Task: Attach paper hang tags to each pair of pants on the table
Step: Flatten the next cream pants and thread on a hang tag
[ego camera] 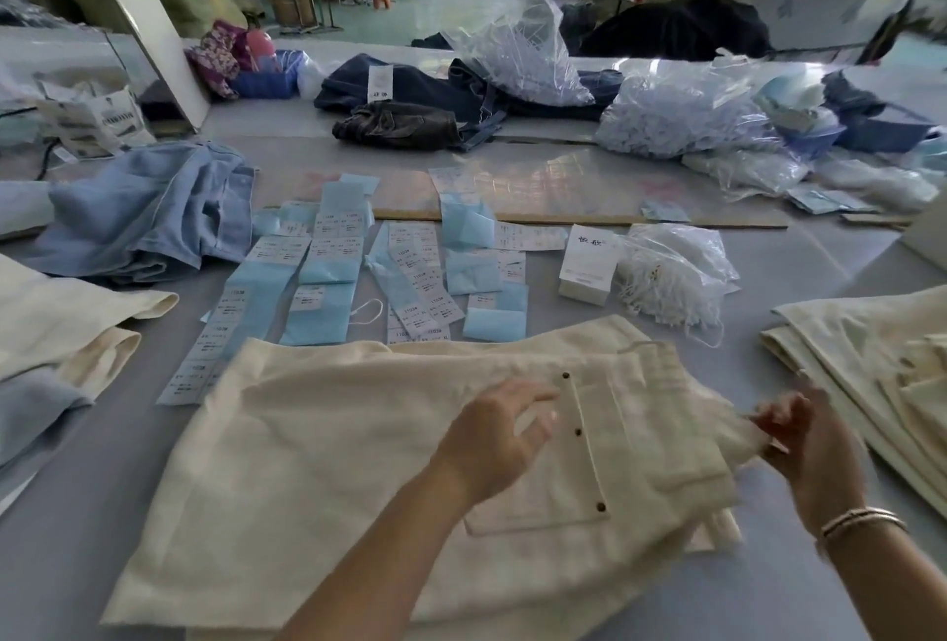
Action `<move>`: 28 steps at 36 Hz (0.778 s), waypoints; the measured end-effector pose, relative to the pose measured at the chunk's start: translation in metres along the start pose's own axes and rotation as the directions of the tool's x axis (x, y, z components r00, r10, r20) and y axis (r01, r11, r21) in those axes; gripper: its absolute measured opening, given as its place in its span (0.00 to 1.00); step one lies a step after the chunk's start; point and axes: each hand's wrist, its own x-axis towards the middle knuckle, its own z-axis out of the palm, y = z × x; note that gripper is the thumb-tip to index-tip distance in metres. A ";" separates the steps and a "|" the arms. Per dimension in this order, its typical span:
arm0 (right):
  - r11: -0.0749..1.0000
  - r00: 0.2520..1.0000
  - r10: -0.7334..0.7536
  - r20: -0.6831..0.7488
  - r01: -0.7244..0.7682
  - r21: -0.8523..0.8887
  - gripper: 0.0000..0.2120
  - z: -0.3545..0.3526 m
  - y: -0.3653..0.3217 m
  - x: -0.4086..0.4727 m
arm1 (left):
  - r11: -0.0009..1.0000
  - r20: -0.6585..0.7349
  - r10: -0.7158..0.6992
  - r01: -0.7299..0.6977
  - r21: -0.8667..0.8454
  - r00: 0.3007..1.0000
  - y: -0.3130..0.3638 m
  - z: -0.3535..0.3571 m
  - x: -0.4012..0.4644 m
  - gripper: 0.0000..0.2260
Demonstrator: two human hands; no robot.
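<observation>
Head view: we are looking down at a pair of cream pants point(358, 461) lying flat on the grey table point(77, 512), just in front of us. Our left hand point(492, 440) is hovering over the snap-buttoned pocket point(584, 445) with its fingers spread and loose, holding nothing. Our right hand point(804, 445), wearing bracelets point(861, 520) at the wrist, is pinching the right edge of the pants between curled fingers. More cream pants are lying stacked at the right point(871, 374) and piled at the left point(56, 322). Just beyond the pants, rows of white and pale blue paper tags point(328, 271) are lying spread across the table, with a small white box point(589, 261) and a clear bag of white strings point(671, 276) beside them on the right. Light blue jeans point(148, 215) are sitting crumpled at the left. Farther back we are seeing dark jeans point(410, 97) and clear plastic bags point(681, 117).
</observation>
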 end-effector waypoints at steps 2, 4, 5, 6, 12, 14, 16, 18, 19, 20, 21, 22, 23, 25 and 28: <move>0.968 0.990 -0.100 -0.097 0.074 -0.241 0.15 -0.002 -0.005 0.025 | 0.944 -0.039 -0.025 0.037 0.328 0.999 -0.020 0.005 0.014 0.20; 0.846 0.958 -0.287 -0.024 0.242 -0.475 0.14 0.013 -0.010 0.044 | 0.826 -0.010 -0.071 0.064 0.559 0.997 -0.037 0.011 0.022 0.25; 0.751 0.932 -0.353 0.085 0.337 -0.568 0.13 0.027 -0.013 0.049 | 0.786 0.017 -0.083 0.055 0.616 0.996 -0.044 0.015 0.022 0.26; 0.648 0.898 -0.389 0.207 0.426 -0.632 0.11 0.043 -0.014 0.056 | 0.764 0.036 -0.091 0.046 0.643 0.995 -0.049 0.019 0.022 0.28; 0.121 0.734 -0.260 0.627 0.670 -0.733 0.12 0.144 0.004 0.104 | 0.743 0.061 -0.098 0.032 0.669 0.993 -0.049 0.022 0.014 0.31; -0.003 0.750 -0.192 0.633 0.645 -0.764 0.15 0.167 0.009 0.123 | 0.737 0.061 -0.104 0.036 0.675 0.993 -0.041 0.017 0.010 0.30; -0.122 0.779 -0.161 0.606 0.594 -0.795 0.16 0.180 0.013 0.142 | 0.746 0.095 -0.107 0.017 0.666 0.990 -0.037 0.015 0.009 0.29; -0.244 0.804 -0.117 0.584 0.546 -0.801 0.15 0.187 0.018 0.154 | 0.745 0.124 -0.094 -0.013 0.667 0.988 -0.040 0.015 0.009 0.30; -0.283 0.807 -0.095 0.583 0.540 -0.793 0.15 0.189 0.021 0.158 | 0.741 0.135 -0.090 -0.024 0.671 0.987 -0.042 0.015 0.008 0.30; -0.304 0.806 -0.080 0.587 0.541 -0.784 0.15 0.189 0.023 0.162 | 0.736 0.141 -0.091 -0.029 0.677 0.986 -0.044 0.016 0.009 0.30; -0.317 0.798 -0.081 0.597 0.547 -0.775 0.16 0.188 0.025 0.164 | 0.731 0.147 -0.104 -0.025 0.682 0.984 -0.044 0.016 0.009 0.30; -0.333 0.783 -0.097 0.615 0.557 -0.761 0.16 0.186 0.026 0.166 | 0.731 0.155 -0.124 -0.015 0.682 0.980 -0.043 0.015 0.010 0.30; -0.352 0.759 -0.118 0.640 0.571 -0.742 0.16 0.184 0.027 0.167 | 0.737 0.155 -0.132 -0.008 0.676 0.979 -0.042 0.015 0.009 0.30; -0.374 0.721 -0.133 0.681 0.599 -0.708 0.15 0.181 0.027 0.170 | 0.749 0.138 -0.125 0.002 0.663 0.982 -0.042 0.016 0.010 0.31; -0.313 0.739 -0.151 0.657 0.595 -0.741 0.15 0.180 0.023 0.176 | 0.749 0.110 -0.112 0.011 0.663 0.988 -0.041 0.017 0.010 0.32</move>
